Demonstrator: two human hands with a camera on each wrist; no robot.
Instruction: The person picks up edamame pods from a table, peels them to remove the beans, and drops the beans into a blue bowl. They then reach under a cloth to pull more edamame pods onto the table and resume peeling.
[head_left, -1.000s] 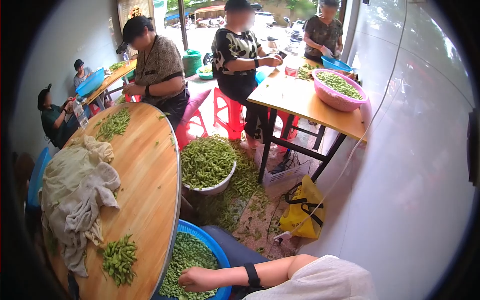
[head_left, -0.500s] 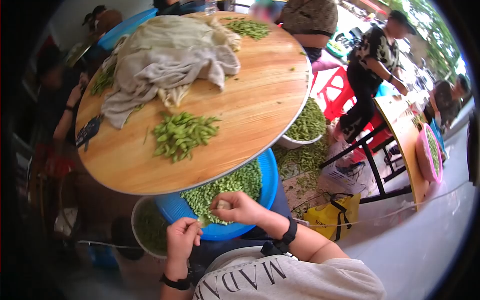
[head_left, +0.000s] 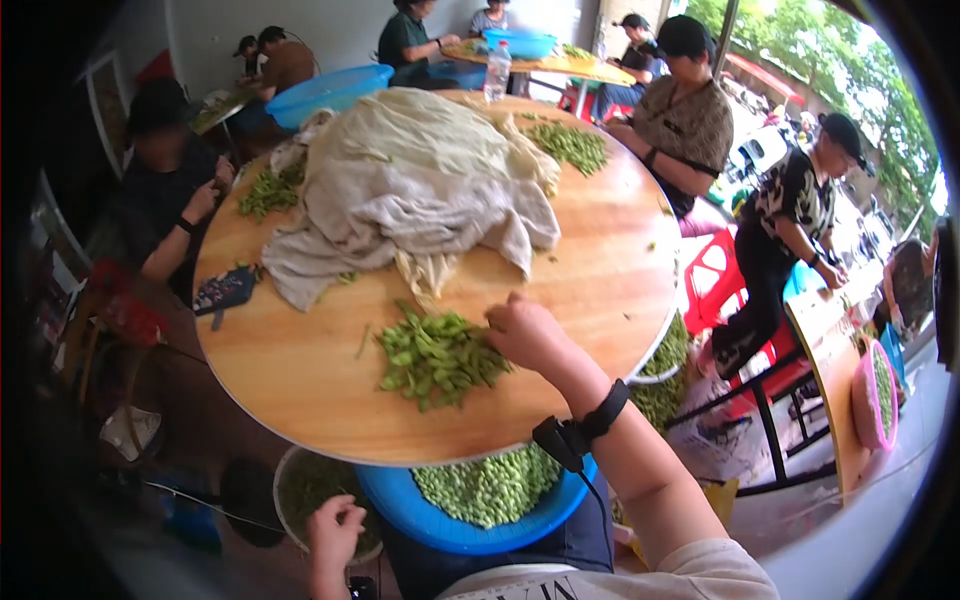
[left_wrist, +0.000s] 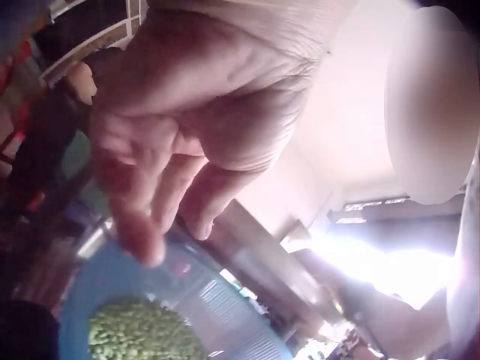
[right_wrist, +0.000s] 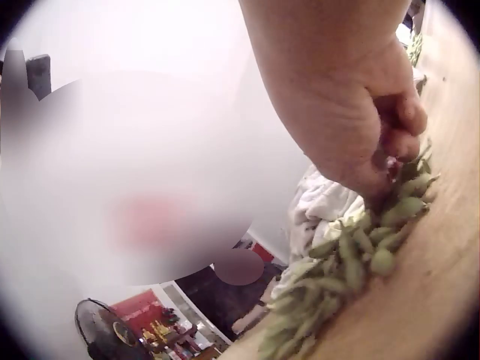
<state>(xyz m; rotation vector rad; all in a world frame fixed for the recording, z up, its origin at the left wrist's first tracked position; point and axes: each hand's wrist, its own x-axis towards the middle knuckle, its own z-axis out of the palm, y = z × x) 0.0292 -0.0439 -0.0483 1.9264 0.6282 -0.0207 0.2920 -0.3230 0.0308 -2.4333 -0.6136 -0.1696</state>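
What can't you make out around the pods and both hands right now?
1. Whether the right hand pinches a pod: the head view shows only its back, and in the right wrist view the fingers are sunk in the pod pile.
2. The far part of the blue basin: hidden under the table edge, head view.
3. The wrist of the left hand: cut off by the bottom edge, head view.
4. Anything beneath the cloth, head view.

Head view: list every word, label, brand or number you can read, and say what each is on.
No text can be read in full.
White shirt: dark print at the picture's bottom edge, cut off, unreadable.
Water bottle: label too small to read.
Both wrist views: no text.
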